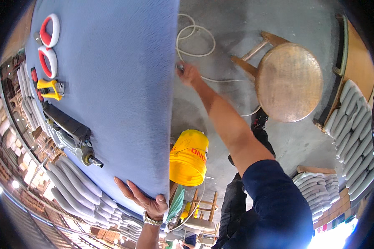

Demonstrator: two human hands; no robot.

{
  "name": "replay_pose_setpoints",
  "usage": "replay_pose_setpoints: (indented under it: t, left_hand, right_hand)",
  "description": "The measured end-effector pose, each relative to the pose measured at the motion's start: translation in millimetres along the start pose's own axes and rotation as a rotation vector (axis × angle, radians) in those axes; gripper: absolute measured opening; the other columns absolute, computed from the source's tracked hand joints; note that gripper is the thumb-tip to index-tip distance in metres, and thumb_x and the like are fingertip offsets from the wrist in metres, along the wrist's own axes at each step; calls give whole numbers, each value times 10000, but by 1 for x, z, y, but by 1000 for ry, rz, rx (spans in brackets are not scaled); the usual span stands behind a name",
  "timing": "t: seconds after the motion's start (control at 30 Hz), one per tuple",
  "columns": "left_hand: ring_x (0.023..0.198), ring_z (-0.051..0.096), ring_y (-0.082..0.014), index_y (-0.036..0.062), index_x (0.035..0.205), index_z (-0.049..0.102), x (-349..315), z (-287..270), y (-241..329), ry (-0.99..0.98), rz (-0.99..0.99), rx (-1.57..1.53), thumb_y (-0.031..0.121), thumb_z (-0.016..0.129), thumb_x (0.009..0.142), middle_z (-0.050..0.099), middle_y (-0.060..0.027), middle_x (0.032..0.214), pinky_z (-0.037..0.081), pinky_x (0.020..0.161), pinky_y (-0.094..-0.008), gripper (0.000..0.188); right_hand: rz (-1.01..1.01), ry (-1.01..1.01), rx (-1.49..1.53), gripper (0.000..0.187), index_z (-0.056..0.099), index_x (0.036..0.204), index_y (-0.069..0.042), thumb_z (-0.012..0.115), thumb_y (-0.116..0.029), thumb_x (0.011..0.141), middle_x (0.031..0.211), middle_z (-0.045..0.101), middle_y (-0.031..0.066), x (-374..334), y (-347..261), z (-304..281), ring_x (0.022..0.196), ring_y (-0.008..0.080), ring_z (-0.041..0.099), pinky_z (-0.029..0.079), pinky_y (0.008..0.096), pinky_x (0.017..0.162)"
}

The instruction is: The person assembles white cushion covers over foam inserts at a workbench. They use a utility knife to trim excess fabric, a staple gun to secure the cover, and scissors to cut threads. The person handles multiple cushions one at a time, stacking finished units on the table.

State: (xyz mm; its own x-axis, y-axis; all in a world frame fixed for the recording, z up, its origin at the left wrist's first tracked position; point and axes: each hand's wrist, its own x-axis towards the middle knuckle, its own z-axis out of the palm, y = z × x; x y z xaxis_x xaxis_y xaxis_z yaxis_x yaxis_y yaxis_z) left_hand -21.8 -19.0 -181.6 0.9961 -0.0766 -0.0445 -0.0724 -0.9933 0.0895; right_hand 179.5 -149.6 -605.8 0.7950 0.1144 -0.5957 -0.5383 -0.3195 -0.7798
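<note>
My left hand (142,202), with a metal watch at its wrist, rests on the blue fabric-like surface (112,91) near its edge, fingers stretched out. My right arm reaches along the surface's long right edge. There my right hand (189,74) is closed around a small dark thing, blurred and partly hidden, that I cannot make out. Scissors (49,41) with red and white handles lie at the far left of the surface. Closer in are a yellow-handled tool (50,89), a red-handled tool (34,75) and a black air-powered staple gun (68,122) with a metal hose fitting.
A round wooden stool (289,83) lies on its side on the grey floor at right. A pale hose (203,54) coils on the floor beside the blue surface. Below its edge is a yellow bucket (189,166). Stacked grey cushion-like pieces (353,137) stand far right.
</note>
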Motion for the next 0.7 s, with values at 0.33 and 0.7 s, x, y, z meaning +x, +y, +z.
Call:
replay_pose_setpoints:
  t: [0.33,0.7]
  left_hand:
    - [1519,201,-503,95,1612,279,-4,0,-5,-4,-13,-14,746,390,964,168,-348,1627,198,1184,-675,925]
    - [1518,221,-499,50,1588,320,1,3,-11,-18,72,-91,673,422,1002,182,-367,1622,213,1204,-621,862]
  right_hand:
    - [118,-543,-302,459,549,1425,-141,585,-346,1016,1343,643,192,-166,52,154,1253,389,615,533,536,1002]
    - [15,408,224,487,562,1403,-76,652,-322,993,1105,701,138,-60,-10,76,999,254,644,530,402,871]
